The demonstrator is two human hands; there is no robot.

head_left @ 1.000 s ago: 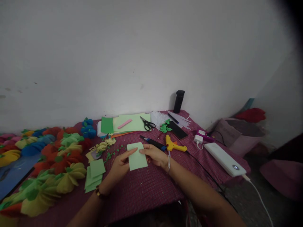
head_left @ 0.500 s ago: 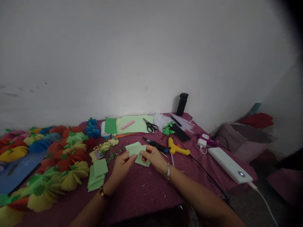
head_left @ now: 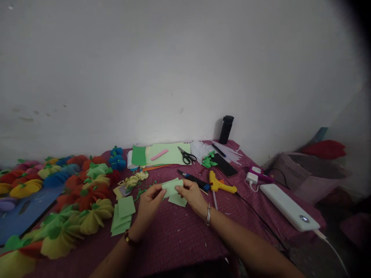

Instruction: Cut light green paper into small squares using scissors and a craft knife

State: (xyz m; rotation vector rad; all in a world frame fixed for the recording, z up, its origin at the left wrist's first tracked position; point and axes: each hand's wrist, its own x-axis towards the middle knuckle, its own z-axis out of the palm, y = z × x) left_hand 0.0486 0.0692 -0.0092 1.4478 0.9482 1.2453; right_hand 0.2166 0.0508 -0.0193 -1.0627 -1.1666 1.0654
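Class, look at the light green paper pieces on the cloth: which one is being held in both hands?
The folded light green piece between the left hand and right hand; the stack of green squares lies untouched to the left.

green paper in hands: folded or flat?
Folded: the paper is doubled over between left hand and right hand.

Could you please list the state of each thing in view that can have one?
Light green paper: folded over, held by both hands.
Left hand: pinching the paper's left edge.
Right hand: pinching its right side.
Scissors: lying flat, blades shut.
Yellow glue gun: lying on its side.
Black bottle: upright, capped.
White power bank: indicator lit, cable attached.
Cut green squares: stacked.
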